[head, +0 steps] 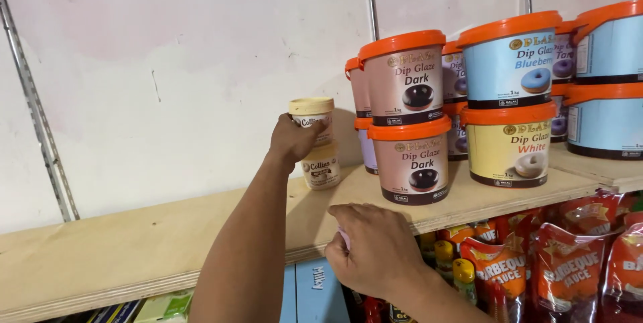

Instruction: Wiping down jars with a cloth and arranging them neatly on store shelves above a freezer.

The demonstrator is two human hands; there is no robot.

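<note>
My left hand (292, 139) grips a small cream tub with a yellow lid (312, 114), stacked on a second small cream tub (321, 166) that stands on the wooden shelf (134, 242). My right hand (372, 250) rests at the shelf's front edge, fingers curled, with a bit of pale pink material (343, 237) showing under them. Just right of the small tubs stand two stacked pink buckets with orange lids (408, 122).
More orange-lidded buckets, blue (512, 61), cream (510, 149) and others, fill the shelf's right side against the white wall. Red sauce pouches (569, 263) and bottles (445, 259) sit below. A metal wall rail (37, 115) runs at left.
</note>
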